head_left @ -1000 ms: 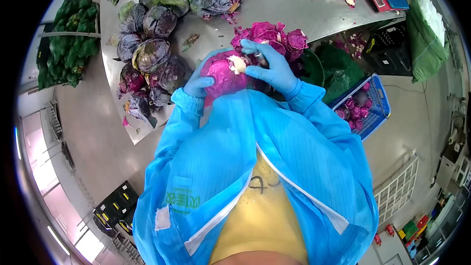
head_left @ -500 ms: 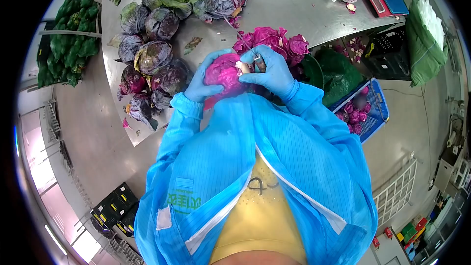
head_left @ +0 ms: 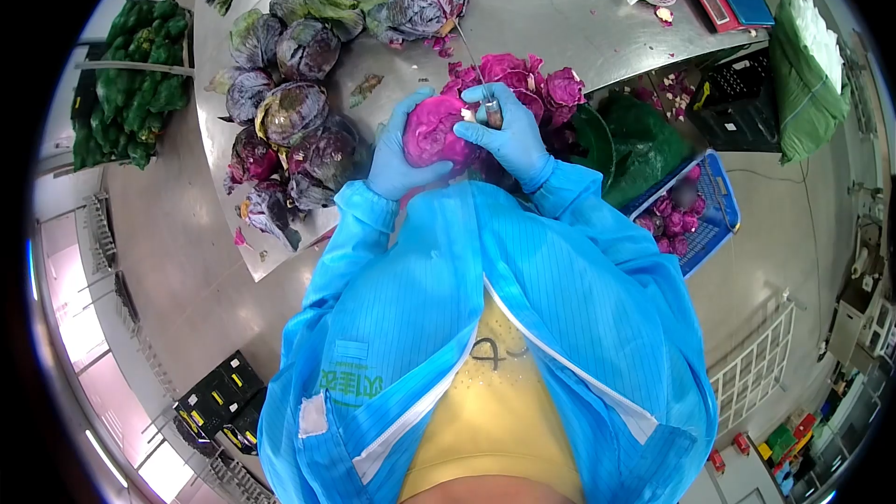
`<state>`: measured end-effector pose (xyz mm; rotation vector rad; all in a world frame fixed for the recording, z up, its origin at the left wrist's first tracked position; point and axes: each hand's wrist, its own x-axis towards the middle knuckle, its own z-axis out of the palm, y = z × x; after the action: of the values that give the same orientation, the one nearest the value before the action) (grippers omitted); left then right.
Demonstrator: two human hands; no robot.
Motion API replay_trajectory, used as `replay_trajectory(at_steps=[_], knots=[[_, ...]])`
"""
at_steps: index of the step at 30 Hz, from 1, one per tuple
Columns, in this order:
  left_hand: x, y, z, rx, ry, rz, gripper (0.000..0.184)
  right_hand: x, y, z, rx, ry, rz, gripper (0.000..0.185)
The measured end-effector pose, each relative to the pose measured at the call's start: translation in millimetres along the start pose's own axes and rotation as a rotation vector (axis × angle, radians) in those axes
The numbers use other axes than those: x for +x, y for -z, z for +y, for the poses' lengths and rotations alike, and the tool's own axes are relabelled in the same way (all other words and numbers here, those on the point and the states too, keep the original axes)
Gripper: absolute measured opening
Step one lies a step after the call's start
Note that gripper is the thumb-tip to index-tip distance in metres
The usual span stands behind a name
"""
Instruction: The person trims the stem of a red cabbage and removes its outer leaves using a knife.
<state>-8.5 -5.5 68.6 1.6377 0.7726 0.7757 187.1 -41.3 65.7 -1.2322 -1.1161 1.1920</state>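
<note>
The round magenta cabbage (head_left: 434, 137) sits at your chest, gripped in your blue-gloved left hand (head_left: 396, 154); your right hand (head_left: 515, 138) clasps a thin-bladed knife (head_left: 493, 114) beside it. Beyond both hands spreads a grey metal table (head_left: 551, 5), over a smooth grey floor (head_left: 210, 271). Purple leafy cabbages (head_left: 308, 49) crowd left of your left hand; peeled magenta heads (head_left: 511, 73) block the space just past your right.

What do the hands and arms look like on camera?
Left hand and right hand: thin, close-fitting light-blue gloves, no markings visible. Arms: long, loose sleeves in brighter blue, with gathered cuffs meeting the gloves.
</note>
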Motion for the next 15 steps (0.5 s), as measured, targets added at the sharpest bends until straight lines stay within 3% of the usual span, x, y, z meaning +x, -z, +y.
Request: replay_trajectory(at_steps=[3, 6, 9, 13, 15], knots=[[-0.5, -8.6, 10.1, -0.128, 0.069, 0.036, 0.094, -0.9, -0.8, 1.6, -0.026, 0.066, 0.005, 0.045], [-0.8, -11.5, 7.3, 0.037, 0.015, 0.076, 0.094, -3.4, -1.3, 6.9, -0.155, 0.211, 0.098, 0.033], [-0.7, -18.0, 0.8, 0.045, -0.058, 0.092, 0.095, 1.3, -0.1, 23.9, -0.263, 0.196, 0.362, 0.019], [3.3, -25.2, 2.6, -0.162, -0.04, 0.11, 0.093, -3.7, 15.9, 31.4, -0.329, 0.163, 0.431, 0.019], [6.7, -28.7, 0.8, -0.243, 0.01, 0.093, 0.092, -2.4, 21.2, 37.1, -0.163, 0.215, 0.478, 0.022]])
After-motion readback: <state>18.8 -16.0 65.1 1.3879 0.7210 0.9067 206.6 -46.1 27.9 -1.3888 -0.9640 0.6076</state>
